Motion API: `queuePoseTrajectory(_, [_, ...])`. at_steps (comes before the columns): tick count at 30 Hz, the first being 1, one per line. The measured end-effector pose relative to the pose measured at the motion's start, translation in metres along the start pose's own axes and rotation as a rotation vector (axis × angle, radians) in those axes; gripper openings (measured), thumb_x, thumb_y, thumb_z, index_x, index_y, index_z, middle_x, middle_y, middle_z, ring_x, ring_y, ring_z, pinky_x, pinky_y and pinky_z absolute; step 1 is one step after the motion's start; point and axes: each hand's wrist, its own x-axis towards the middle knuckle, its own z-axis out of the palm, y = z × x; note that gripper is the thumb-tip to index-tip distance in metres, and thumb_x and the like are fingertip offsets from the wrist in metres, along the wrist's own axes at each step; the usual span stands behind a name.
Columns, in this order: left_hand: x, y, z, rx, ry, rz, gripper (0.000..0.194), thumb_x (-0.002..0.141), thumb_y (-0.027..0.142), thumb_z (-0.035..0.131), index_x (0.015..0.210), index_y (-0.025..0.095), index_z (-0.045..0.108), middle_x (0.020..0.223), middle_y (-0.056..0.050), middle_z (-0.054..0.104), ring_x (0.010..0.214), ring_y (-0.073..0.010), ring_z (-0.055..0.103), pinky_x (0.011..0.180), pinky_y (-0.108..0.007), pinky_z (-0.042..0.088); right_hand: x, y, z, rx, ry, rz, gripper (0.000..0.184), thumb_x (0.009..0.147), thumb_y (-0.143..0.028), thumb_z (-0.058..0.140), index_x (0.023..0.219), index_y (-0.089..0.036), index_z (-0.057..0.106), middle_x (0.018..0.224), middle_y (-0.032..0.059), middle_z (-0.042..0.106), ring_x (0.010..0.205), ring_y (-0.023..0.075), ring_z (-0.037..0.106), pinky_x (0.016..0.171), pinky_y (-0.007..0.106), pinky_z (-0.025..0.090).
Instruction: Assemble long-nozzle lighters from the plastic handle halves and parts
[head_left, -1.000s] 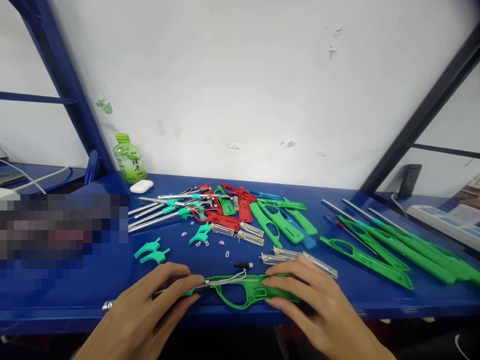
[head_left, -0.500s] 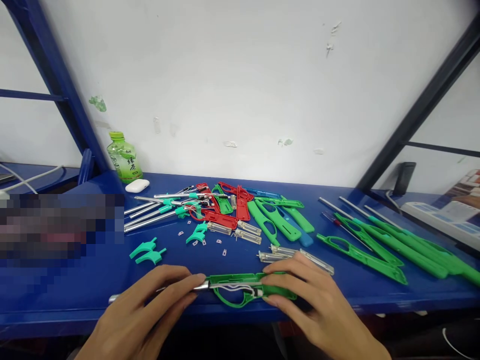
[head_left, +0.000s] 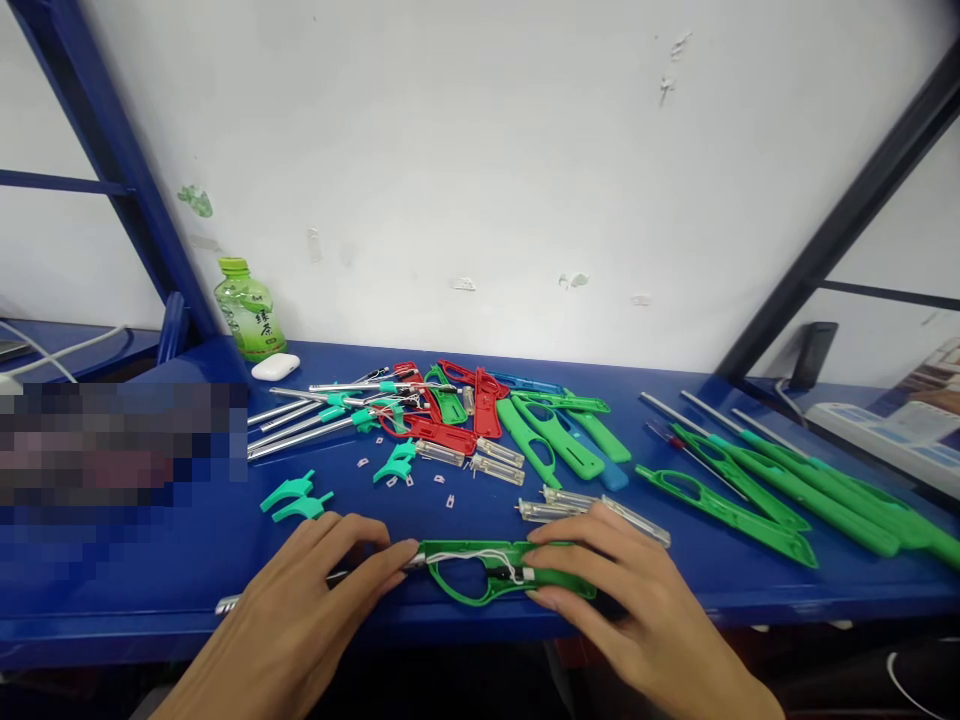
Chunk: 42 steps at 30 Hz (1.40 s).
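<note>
A green plastic handle shell (head_left: pixel 480 575) with a white wire and a small black part inside lies near the front edge of the blue bench (head_left: pixel 150 590). A metal tube (head_left: pixel 247 600) sticks out of its left end. My left hand (head_left: pixel 315 600) pinches the tube where it meets the shell. My right hand (head_left: pixel 615 590) grips the shell's right end, fingers curled over it.
Behind lie red and green handle shells (head_left: pixel 487 410), metal tubes with teal tips (head_left: pixel 315 420), teal triggers (head_left: pixel 296 500), clear tubes (head_left: pixel 570 505) and small clips. Assembled green tools (head_left: pixel 780 485) lie at right. A green bottle (head_left: pixel 247 310) and white earbud case (head_left: pixel 275 366) stand back left.
The black part and white wire, lying above the shell a second ago, now sit inside it. The shell has turned slightly; both hands keep their hold.
</note>
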Motion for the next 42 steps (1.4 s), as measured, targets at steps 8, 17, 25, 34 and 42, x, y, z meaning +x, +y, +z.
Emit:
queuePoseTrajectory(8, [-0.002,-0.002,0.005,-0.123,-0.025,-0.065,0.029,0.119,0.032,0.044,0.13,0.032,0.071,0.118,0.003,0.074,0.106,-0.0119,0.067,0.103,-0.022,0.046,-0.001,0.002,0.001,-0.006,0.004,-0.012,0.013,0.114,-0.034,0.063,0.121,-0.033,0.074,0.117,-0.0023,0.08,0.101,0.0184,0.077,0.092,0.036,0.059])
queuePoseTrajectory(17, [-0.008,-0.001,0.002,-0.142,-0.109,-0.112,0.034,0.115,0.022,0.047,0.139,0.035,0.068,0.123,0.0,0.072,0.107,-0.0121,0.069,0.1,-0.023,0.051,0.0,0.001,-0.001,0.0,0.009,-0.011,0.012,0.113,-0.034,0.064,0.12,-0.033,0.073,0.116,-0.0032,0.08,0.101,0.0176,0.076,0.089,0.035,0.059])
queuePoseTrajectory(25, [0.007,-0.004,-0.006,-0.163,-0.084,-0.058,0.044,0.105,0.008,0.044,0.127,0.032,0.073,0.111,0.0,0.075,0.091,-0.0091,0.074,0.081,-0.014,0.056,0.0,0.001,-0.002,-0.003,0.0,0.0,0.013,0.113,-0.034,0.064,0.122,-0.033,0.074,0.117,-0.0019,0.08,0.101,0.0186,0.077,0.091,0.036,0.059])
queuePoseTrajectory(34, [0.022,-0.005,-0.011,-0.223,-0.081,-0.037,0.045,0.098,0.001,0.044,0.114,0.03,0.074,0.101,0.0,0.073,0.078,-0.0066,0.074,0.073,-0.011,0.056,0.0,0.001,-0.002,0.01,-0.011,0.011,0.013,0.112,-0.035,0.066,0.119,-0.032,0.076,0.117,0.0,0.08,0.102,0.0198,0.077,0.09,0.036,0.06])
queuePoseTrajectory(42, [0.002,-0.007,0.004,-0.256,-0.037,-0.115,0.048,0.107,0.01,0.042,0.13,0.038,0.072,0.107,-0.001,0.074,0.081,-0.0096,0.075,0.073,-0.014,0.057,0.002,-0.001,-0.002,-0.01,0.038,-0.018,0.016,0.113,-0.038,0.064,0.115,-0.03,0.078,0.114,0.0004,0.082,0.098,0.019,0.078,0.088,0.035,0.06])
